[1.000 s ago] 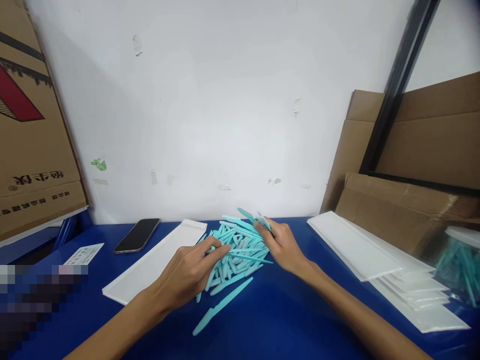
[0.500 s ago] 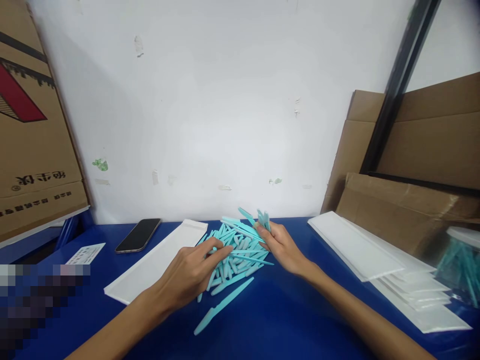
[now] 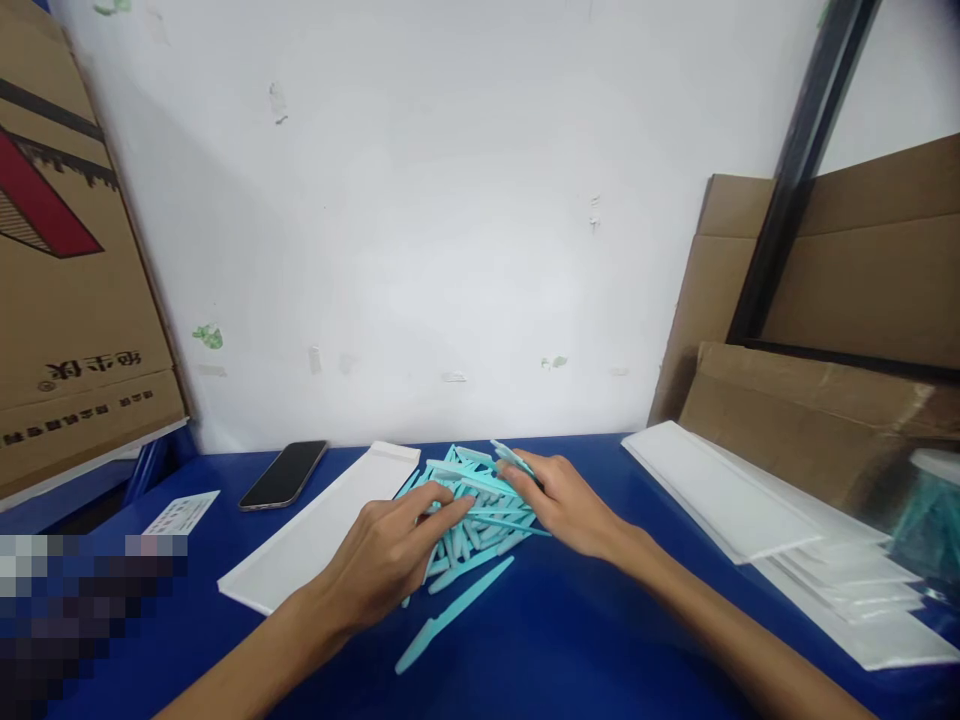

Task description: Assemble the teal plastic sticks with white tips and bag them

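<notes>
A pile of teal plastic eyebrow razors (image 3: 480, 535), slim with tapered handles, lies on the blue table. My left hand (image 3: 401, 540) reaches over the pile's left side, thumb and forefinger curled close together on a razor there; the exact grip is partly hidden. At the pile's right side, my right hand (image 3: 562, 500) is closed around a small bunch of razors (image 3: 511, 458), their ends poking out past the thumb. One loose razor (image 3: 454, 615) lies apart, in front of the pile.
Left of the pile are a white padded envelope (image 3: 322, 530), a black phone (image 3: 285, 475) and a printed card (image 3: 181, 512). Several white envelopes (image 3: 720, 490) are stacked at right, beside a clear tub of teal items (image 3: 930, 520). Cardboard boxes (image 3: 82, 300) flank the table; a white wall stands behind.
My right hand has lowered the bunch of razors toward the pile and tipped it leftward. My left hand stays over the pile, nearly unmoved. The view has shifted slightly.
</notes>
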### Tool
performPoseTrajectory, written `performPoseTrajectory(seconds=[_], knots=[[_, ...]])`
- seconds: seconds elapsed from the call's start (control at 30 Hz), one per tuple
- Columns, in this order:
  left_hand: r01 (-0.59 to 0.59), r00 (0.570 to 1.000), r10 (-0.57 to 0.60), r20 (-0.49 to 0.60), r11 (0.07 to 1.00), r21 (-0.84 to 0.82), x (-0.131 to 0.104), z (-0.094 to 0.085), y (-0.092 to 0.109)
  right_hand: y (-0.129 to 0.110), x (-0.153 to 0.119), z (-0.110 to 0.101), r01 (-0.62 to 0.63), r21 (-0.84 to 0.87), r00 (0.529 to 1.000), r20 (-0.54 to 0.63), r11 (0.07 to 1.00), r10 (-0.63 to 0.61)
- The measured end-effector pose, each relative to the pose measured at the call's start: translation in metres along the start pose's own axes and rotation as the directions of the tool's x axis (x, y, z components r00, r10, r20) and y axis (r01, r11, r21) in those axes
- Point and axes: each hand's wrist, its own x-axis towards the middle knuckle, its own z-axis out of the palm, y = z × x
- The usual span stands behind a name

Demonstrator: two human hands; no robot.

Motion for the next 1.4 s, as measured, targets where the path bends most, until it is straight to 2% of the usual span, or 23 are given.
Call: performPoseTrajectory(seconds=[0.27, 0.4, 0.5, 0.77, 0.9, 1.07, 1.17, 1.3, 1.4], knots=[[0.211, 0.976, -0.215, 0.013, 0.942, -0.262, 0.004, 0.000, 0.003, -0.001, 0.000, -0.005, 0.056, -0.077, 0.991, 0.124, 0.995, -0.047], [0.332, 0.941, -0.334, 0.052, 0.886, -0.324, 0.005, 0.001, 0.004, -0.003, -0.001, -0.006, 0.046, -0.100, 0.978, 0.205, 0.994, -0.025], [0.406, 0.910, -0.405, 0.085, 0.834, -0.373, 0.004, 0.000, 0.006, -0.002, -0.002, -0.004, 0.032, -0.175, 0.980, 0.200, 0.984, 0.004], [0.436, 0.896, -0.428, 0.118, 0.799, -0.414, 0.004, 0.001, 0.006, 0.000, -0.003, -0.004, 0.093, -0.232, 0.970, 0.240, 0.968, -0.036], [0.447, 0.893, -0.430, 0.134, 0.812, -0.375, 0.003, 0.003, 0.004, -0.001, -0.004, -0.005, 0.128, -0.252, 0.958, 0.281, 0.959, -0.054], [0.516, 0.852, -0.499, 0.159, 0.750, -0.414, 0.010, -0.007, 0.008, 0.000, -0.004, -0.009, 0.146, -0.283, 0.960, 0.274, 0.948, -0.066], [0.531, 0.822, -0.563, 0.088, 0.700, -0.478, 0.015, -0.019, 0.011, 0.002, -0.003, -0.010, 0.146, -0.289, 0.963, 0.263, 0.946, -0.068], [0.438, 0.837, -0.540, -0.088, 0.757, -0.484, 0.016, -0.022, 0.015, 0.006, -0.003, -0.008, 0.124, -0.305, 0.967, 0.251, 0.944, -0.046], [0.426, 0.830, -0.542, -0.133, 0.769, -0.477, 0.014, -0.017, 0.018, 0.006, -0.003, -0.005, 0.095, -0.249, 0.981, 0.191, 0.964, -0.047]])
